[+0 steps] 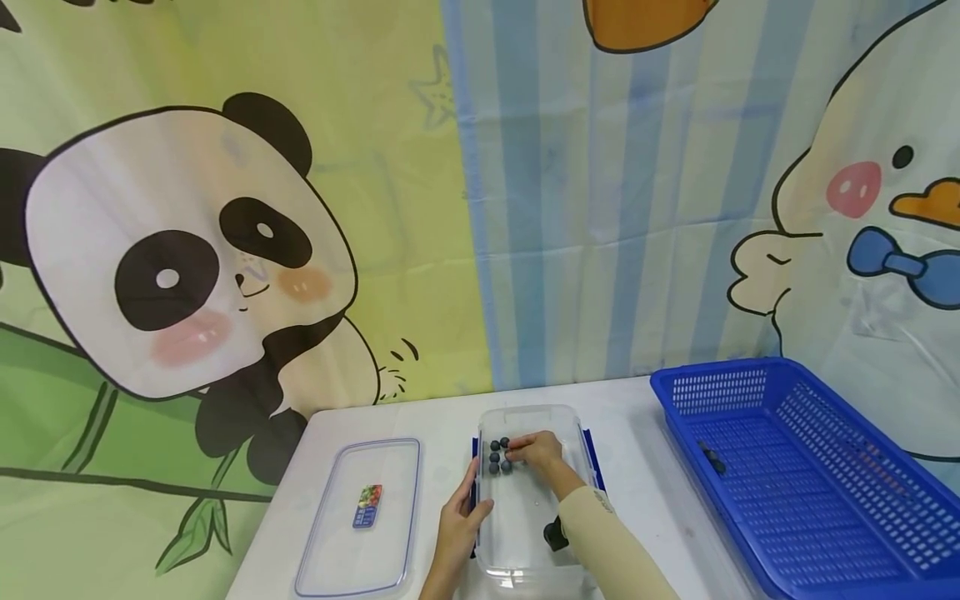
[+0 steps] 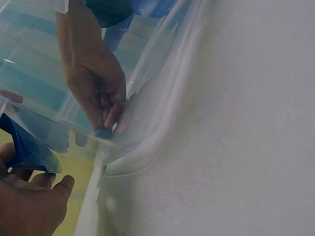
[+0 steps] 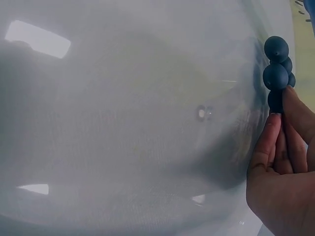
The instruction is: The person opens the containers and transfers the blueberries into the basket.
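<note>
In the head view my right hand (image 1: 542,452) reaches into a clear plastic container (image 1: 517,546) on the table. Its thumb and fingertips pinch a blueberry (image 3: 275,101), dark blue and round, in the right wrist view. Several more blueberries (image 1: 493,468) sit in short rows at the container's far left corner. My left hand (image 1: 459,525) grips the container's left side, thumb over the rim. In the left wrist view its fingers touch a blue latch (image 2: 32,147) hanging from the wall. Part of the left hand is cut off there.
A clear lid with a fruit label (image 1: 367,506) lies flat left of the container. A blue perforated basket (image 1: 780,492) stands at the right, with a few small dark pieces (image 1: 712,458) by its left wall. A printed curtain (image 1: 420,250) hangs behind the white table.
</note>
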### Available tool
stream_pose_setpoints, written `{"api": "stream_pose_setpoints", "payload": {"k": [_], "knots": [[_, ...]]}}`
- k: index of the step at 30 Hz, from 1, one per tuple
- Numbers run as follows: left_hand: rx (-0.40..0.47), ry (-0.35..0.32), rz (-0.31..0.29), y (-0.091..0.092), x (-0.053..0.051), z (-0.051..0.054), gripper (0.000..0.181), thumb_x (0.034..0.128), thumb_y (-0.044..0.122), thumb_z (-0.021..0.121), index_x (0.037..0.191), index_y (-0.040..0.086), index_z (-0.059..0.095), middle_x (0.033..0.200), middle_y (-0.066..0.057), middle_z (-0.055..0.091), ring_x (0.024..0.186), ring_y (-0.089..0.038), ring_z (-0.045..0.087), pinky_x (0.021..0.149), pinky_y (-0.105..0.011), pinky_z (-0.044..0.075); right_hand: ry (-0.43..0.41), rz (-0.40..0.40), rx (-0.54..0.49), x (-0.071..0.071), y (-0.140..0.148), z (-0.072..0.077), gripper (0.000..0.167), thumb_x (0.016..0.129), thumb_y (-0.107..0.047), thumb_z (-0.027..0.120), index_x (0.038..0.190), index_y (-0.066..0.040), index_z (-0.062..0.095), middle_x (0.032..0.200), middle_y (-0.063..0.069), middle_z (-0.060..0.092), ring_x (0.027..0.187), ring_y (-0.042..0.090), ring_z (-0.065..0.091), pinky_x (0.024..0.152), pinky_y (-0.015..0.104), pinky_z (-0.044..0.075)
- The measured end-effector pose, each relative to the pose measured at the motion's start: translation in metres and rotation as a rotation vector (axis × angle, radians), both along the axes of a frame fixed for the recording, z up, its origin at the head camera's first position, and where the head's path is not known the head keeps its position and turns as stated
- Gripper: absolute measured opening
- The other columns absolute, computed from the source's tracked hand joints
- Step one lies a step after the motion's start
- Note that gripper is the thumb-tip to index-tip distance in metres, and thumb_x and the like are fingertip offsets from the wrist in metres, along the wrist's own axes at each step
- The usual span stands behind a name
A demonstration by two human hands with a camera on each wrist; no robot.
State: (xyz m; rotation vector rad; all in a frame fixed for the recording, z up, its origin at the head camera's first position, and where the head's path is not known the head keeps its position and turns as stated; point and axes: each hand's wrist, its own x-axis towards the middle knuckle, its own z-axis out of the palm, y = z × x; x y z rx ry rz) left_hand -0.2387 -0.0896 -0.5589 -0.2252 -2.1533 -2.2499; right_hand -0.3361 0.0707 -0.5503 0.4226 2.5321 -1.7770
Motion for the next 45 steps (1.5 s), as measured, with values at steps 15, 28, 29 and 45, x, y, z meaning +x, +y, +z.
{"api": "stream_pose_setpoints", "payload": {"k": [15,28,29,45], "knots": [[0.001,0.017,0.0,-0.001,0.0,0.001,0.063,0.0838,-0.003,0.056,0.142,0.008,0.035,0.148,-0.01,0.025,0.135,-0.026,0.019,0.107,-0.035,0.018,0.051,0.036,0.134,0.002,-0.003,0.005,0.012,0.066,-0.006,0.081,0.077,-0.008,0.075,0.083,0.005,0.07,0.083,0.02,0.061,0.076,0.034,0.049],[0.043,0.002,0.0,0.003,0.007,0.015,0.063,0.0808,-0.006,0.057,0.14,0.0,0.036,0.146,-0.018,0.026,0.134,-0.033,0.021,0.106,-0.038,0.02,0.142,0.119,0.088,0.011,-0.008,0.033,0.015,0.074,-0.007,0.075,0.089,-0.005,0.074,0.084,0.007,0.071,0.083,0.022,0.063,0.077,0.04,0.05],[0.04,0.006,0.003,0.002,0.005,0.012,0.063,0.0811,-0.005,0.057,0.14,0.002,0.036,0.147,-0.017,0.026,0.134,-0.032,0.021,0.106,-0.037,0.02,0.139,0.129,0.058,0.012,-0.008,0.038,0.016,0.075,-0.007,0.074,0.091,-0.004,0.074,0.086,0.008,0.071,0.085,0.023,0.064,0.08,0.042,0.05],[-0.003,0.035,0.051,0.001,0.001,0.001,0.063,0.0802,-0.002,0.061,0.139,0.006,0.04,0.145,-0.012,0.031,0.134,-0.029,0.023,0.106,-0.035,0.019,0.142,0.281,-0.505,0.02,0.103,0.106,0.044,0.088,-0.001,0.059,0.126,0.015,0.045,0.109,0.013,0.064,0.095,0.014,0.062,0.093,0.032,0.046]]}}
